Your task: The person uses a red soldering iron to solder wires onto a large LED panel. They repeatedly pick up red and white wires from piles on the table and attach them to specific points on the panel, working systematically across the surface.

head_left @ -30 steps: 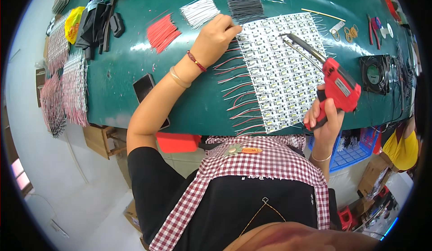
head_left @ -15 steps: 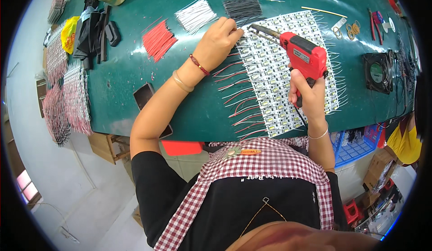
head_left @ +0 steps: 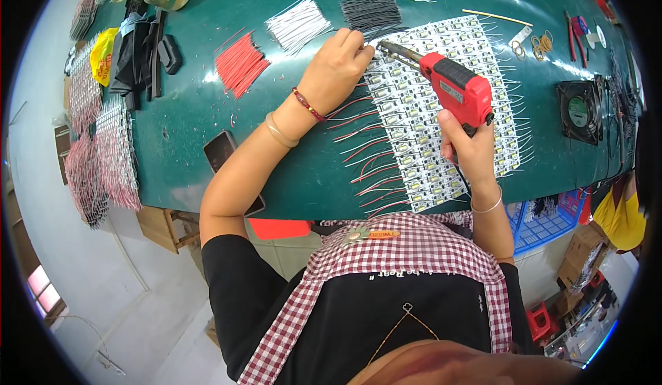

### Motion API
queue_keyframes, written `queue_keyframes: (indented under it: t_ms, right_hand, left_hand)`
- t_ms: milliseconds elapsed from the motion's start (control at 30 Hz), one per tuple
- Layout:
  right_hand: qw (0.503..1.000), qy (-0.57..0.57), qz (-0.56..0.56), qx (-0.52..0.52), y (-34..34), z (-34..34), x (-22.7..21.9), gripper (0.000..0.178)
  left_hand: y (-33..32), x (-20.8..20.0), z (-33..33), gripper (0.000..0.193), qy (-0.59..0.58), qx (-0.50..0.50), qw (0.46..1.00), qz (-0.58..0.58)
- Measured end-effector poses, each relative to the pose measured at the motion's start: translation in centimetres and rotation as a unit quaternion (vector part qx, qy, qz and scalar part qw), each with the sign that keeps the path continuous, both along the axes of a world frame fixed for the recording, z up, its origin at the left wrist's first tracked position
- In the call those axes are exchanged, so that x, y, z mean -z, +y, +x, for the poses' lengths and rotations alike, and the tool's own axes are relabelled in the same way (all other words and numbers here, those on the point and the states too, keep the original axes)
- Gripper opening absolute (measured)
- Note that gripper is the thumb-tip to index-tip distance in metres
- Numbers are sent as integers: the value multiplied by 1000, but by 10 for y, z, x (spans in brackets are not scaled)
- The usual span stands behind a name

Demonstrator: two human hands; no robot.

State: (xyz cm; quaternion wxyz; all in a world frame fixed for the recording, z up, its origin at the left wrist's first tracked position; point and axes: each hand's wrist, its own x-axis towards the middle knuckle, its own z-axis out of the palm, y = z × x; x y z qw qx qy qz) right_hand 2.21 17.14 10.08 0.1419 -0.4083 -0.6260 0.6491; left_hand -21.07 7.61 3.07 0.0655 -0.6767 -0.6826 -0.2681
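My right hand [head_left: 470, 152] is wrapped round the grip of a red and black soldering gun [head_left: 456, 90]. The gun's tip points left, at the upper left corner of a sheet of white LED circuit boards [head_left: 420, 119]. Right by that tip, my left hand [head_left: 339, 64] has its thumb and fingers pinched together; what they hold is too small to make out. Red and white wires [head_left: 372, 152] stick out along the sheet's left edge, and pale ones along its right. Beyond my left hand lie bundles of black wires [head_left: 371, 14], white wires [head_left: 298, 26] and red wires [head_left: 241, 66].
A phone [head_left: 222, 149] lies partly under my left forearm. A small black fan [head_left: 580, 112] stands at the right, with pliers [head_left: 571, 36] and rubber bands [head_left: 543, 45] beyond it. Wired board strips [head_left: 116, 147] hang over the table's left edge. A blue basket [head_left: 548, 226] is below the table.
The soldering gun's body has shifted slightly left and tilted, with its tip still near the same corner. My left hand has barely moved.
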Motion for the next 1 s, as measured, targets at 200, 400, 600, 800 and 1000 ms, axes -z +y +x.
queue_keyframes:
  t_ms: [200,400,600,800,1000]
  right_hand:
    - [999,30,-20,22,4,5,-1,18]
    - [999,28,-20,19,3,5,1,20]
    - [999,29,-36,14,4,5,-2,20]
    - [999,34,-38,13,3,2,-4,19]
    - [998,41,-41,21,3,3,-4,18]
  left_hand:
    - [1,-3,0,21,2,1,1000,-17]
    - [2,-3,-1,21,7,11,1000,-14]
    - [-1,0,1,23,-18,3,1000,15]
    - [1,0,1,23,-26,2,999,26]
    - [3,-2,0,22,-16,9,1000,15]
